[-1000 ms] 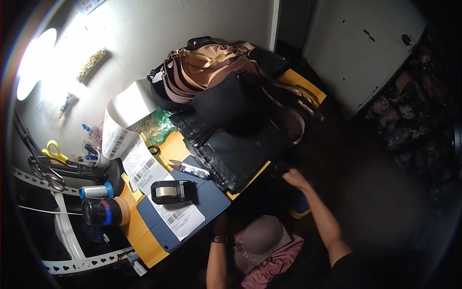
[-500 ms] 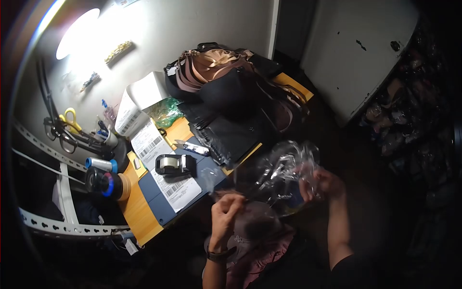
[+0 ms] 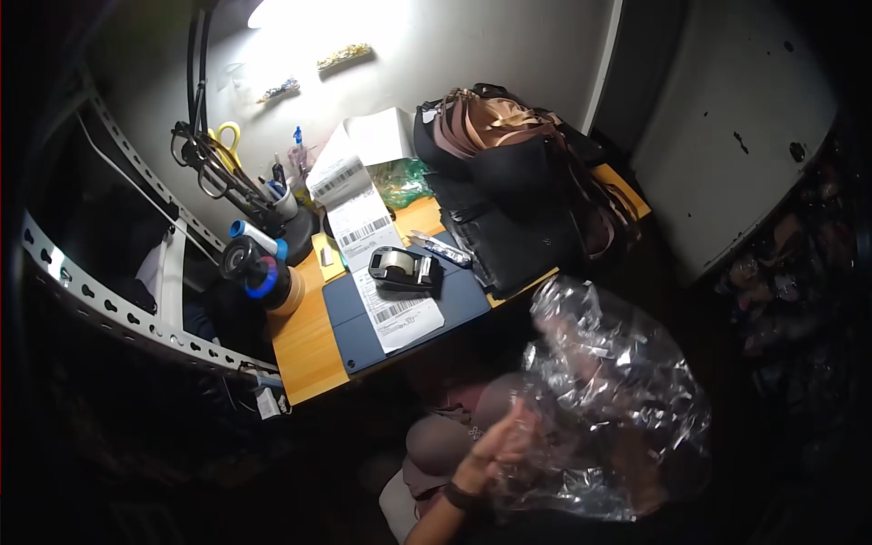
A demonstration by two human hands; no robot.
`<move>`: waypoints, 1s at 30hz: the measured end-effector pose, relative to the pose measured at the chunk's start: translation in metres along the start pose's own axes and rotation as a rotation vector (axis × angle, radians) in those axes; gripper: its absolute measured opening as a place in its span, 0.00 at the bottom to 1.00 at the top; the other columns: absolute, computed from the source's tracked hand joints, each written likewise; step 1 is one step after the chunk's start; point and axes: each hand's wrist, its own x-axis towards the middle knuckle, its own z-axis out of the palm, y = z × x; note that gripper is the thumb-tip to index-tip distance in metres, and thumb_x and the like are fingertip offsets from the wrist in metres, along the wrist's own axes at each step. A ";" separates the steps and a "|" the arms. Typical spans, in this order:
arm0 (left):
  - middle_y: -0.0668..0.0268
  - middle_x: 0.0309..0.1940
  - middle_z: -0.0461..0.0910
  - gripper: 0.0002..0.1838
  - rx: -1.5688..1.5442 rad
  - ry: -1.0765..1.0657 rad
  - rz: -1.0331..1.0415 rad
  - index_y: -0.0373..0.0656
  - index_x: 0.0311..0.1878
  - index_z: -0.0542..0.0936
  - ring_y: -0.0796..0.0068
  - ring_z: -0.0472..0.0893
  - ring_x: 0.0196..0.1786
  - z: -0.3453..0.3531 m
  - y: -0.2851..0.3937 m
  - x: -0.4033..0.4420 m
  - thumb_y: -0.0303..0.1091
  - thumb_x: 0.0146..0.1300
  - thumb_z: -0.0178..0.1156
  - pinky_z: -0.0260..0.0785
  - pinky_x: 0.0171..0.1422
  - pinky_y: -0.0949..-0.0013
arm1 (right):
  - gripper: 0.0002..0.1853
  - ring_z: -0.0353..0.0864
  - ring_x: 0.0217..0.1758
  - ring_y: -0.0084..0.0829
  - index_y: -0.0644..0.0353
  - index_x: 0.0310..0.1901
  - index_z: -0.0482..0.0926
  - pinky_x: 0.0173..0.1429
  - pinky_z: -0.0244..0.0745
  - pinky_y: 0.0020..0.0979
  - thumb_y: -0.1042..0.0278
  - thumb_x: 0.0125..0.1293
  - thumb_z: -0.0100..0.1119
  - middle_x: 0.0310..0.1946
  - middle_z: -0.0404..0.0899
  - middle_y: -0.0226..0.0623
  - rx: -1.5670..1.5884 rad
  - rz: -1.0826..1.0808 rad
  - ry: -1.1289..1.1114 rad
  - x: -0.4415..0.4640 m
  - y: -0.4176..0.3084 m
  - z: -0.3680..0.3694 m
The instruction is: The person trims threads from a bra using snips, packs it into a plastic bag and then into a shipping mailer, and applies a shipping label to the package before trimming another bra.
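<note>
A large clear plastic bag is spread out at the lower right, over part of a mauve bra near my body. My left hand, with a dark band on its wrist, is closed on the near left edge of the bag. Behind the crinkled plastic, my right hand shows only in part; its fingers are blurred by the film and its glare. The bra's moulded cups face up beside my left hand.
A wooden desk holds a tape dispenser on printed labels, snips, a thread spool and stacked bras on black bags. A metal shelf frame stands left, a door right.
The clear bag came into view and has opened out wider, moving right and over the bra. My left hand rose from the bra and moved right. The view has turned, shifting the desk rightward.
</note>
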 end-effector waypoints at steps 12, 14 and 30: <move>0.50 0.67 0.54 0.20 0.803 0.642 1.547 0.40 0.58 0.68 0.58 0.57 0.70 -0.002 0.019 -0.070 0.31 0.62 0.55 0.49 0.71 0.60 | 0.17 0.74 0.25 0.21 0.61 0.41 0.78 0.32 0.70 0.27 0.54 0.63 0.59 0.26 0.80 0.36 -1.013 -0.080 -0.129 0.005 -0.063 -0.015; 0.46 0.70 0.46 0.16 1.797 0.786 1.600 0.47 0.49 0.79 0.46 0.47 0.73 0.041 0.023 -0.094 0.29 0.56 0.60 0.39 0.74 0.50 | 0.18 0.77 0.32 0.20 0.62 0.43 0.78 0.40 0.72 0.25 0.53 0.67 0.53 0.30 0.81 0.34 -0.752 -0.007 -0.349 0.016 -0.056 -0.014; 0.44 0.71 0.35 0.28 2.292 0.764 0.976 0.47 0.57 0.73 0.46 0.68 0.60 -0.005 0.019 -0.031 0.15 0.51 0.53 0.77 0.43 0.61 | 0.17 0.77 0.44 0.38 0.57 0.45 0.81 0.49 0.70 0.33 0.61 0.54 0.65 0.39 0.76 0.45 -1.643 -0.645 -0.121 0.045 -0.051 -0.063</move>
